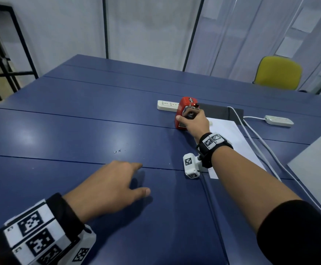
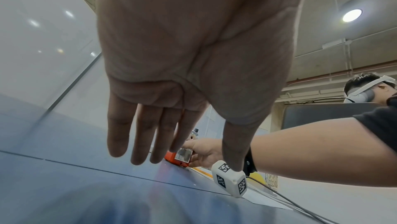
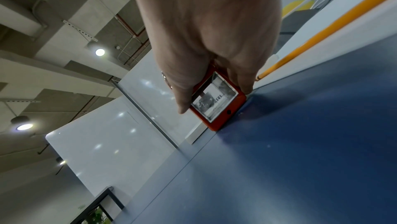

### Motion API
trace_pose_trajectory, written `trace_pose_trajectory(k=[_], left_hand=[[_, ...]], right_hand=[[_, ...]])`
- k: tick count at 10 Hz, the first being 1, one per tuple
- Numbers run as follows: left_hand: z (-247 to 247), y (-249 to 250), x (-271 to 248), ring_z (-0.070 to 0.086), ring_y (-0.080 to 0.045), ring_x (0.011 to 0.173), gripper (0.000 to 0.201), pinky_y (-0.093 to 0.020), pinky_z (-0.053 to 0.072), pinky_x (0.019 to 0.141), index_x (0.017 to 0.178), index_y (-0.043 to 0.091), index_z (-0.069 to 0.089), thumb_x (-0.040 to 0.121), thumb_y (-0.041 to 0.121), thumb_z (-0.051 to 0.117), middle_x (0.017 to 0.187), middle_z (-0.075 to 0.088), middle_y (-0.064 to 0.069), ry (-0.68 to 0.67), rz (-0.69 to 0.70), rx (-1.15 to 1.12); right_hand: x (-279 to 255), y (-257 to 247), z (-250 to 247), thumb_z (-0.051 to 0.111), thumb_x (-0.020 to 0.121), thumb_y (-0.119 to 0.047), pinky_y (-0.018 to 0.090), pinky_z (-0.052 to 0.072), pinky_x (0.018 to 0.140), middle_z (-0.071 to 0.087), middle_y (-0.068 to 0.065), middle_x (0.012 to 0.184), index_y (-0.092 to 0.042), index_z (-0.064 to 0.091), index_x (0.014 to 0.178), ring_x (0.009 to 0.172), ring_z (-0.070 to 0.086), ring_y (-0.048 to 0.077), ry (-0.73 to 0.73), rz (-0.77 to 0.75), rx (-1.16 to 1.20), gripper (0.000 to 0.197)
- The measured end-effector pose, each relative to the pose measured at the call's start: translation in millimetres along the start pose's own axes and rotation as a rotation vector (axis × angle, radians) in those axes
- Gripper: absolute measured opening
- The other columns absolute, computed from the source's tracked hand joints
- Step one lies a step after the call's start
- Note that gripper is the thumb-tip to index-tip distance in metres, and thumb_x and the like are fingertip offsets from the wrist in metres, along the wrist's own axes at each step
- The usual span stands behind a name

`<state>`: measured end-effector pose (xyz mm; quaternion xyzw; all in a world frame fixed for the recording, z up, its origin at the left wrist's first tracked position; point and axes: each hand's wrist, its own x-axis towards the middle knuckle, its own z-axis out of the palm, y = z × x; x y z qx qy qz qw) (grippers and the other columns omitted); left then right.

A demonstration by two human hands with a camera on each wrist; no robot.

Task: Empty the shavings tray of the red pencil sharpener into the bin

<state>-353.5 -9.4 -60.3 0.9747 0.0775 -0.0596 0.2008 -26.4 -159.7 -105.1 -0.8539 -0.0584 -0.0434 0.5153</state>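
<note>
The red pencil sharpener (image 1: pixel 183 109) stands on the blue table (image 1: pixel 79 121), right of centre. My right hand (image 1: pixel 195 122) grips its near end from above, thumb on the left side and fingers on the right. In the right wrist view the sharpener (image 3: pixel 221 113) shows its clear shavings tray (image 3: pixel 214 99) closed in the red body, between thumb and fingers. The sharpener (image 2: pixel 179 157) also shows past my left hand's fingers (image 2: pixel 141 134). My left hand (image 1: pixel 115 185) hovers low over the table near me, fingers straight and spread, holding nothing. No bin is in view.
A white power strip (image 1: pixel 166 105) lies just behind the sharpener. White paper (image 1: pixel 230 138) and a yellow pencil (image 3: pixel 318 35) lie to its right, with a white cable (image 1: pixel 259 140) and an adapter (image 1: pixel 279 121). A yellow chair (image 1: pixel 278 72) stands beyond the table.
</note>
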Motion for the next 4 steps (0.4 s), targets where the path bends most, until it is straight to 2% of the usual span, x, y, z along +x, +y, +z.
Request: trace_pose_trajectory(k=[1,2,4], left_hand=[[-1,5,-1,0.049,-0.016,0.146,0.089,-0.028,0.044,0.109,0.164,0.029,0.036,0.089,0.070,0.063,0.158,0.053,0.008,-0.002,0.000,0.014],[1,5,-5,0.052,-0.017,0.144,0.088,-0.030,0.047,0.108,0.162,0.028,0.040,0.088,0.071,0.063,0.154,0.058,0.007,-0.009,-0.001,0.021],[-4,13,-25,0.050,-0.018,0.146,0.088,-0.031,0.046,0.111,0.162,0.029,0.039,0.088,0.071,0.062,0.157,0.055,0.005,0.031,-0.019,0.025]], right_hand=[[0,-2,-3,0.095,0.074,-0.047,0.045,0.059,0.103,0.069,0.004,0.128,-0.014,0.054,0.130,0.116,0.068,0.026,-0.031,0.029,-0.037,0.077],[-10,-9,-11,0.094,0.075,-0.050,0.045,0.057,0.106,0.069,0.009,0.136,-0.010,0.049,0.138,0.123,0.068,0.031,-0.062,0.056,-0.060,0.088],[-42,-24,-31,0.092,0.079,-0.050,0.037,0.051,0.102,0.067,0.010,0.138,-0.007,0.046,0.144,0.126,0.064,0.031,-0.084,0.029,-0.043,0.090]])
